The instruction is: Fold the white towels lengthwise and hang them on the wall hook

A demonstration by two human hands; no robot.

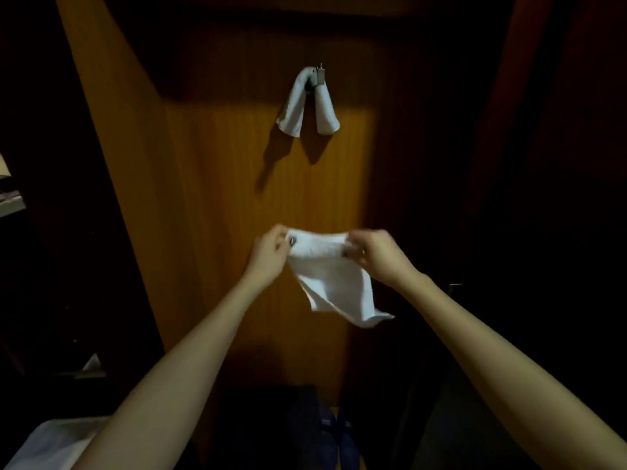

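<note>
A small white towel (330,273) hangs in the air in front of a wooden wall. My left hand (271,252) pinches its upper left corner and my right hand (376,254) pinches its upper right corner, so the top edge is stretched between them. The lower part droops and swings to the right. Above, a metal wall hook (320,75) carries another white towel (307,103), folded narrow and draped over it with both ends hanging down.
The wooden panel (220,184) is lit in the middle; the sides are dark. A shelf edge (10,201) shows at far left. White cloth (51,442) lies at the bottom left. Dark blue shoes (336,432) are below.
</note>
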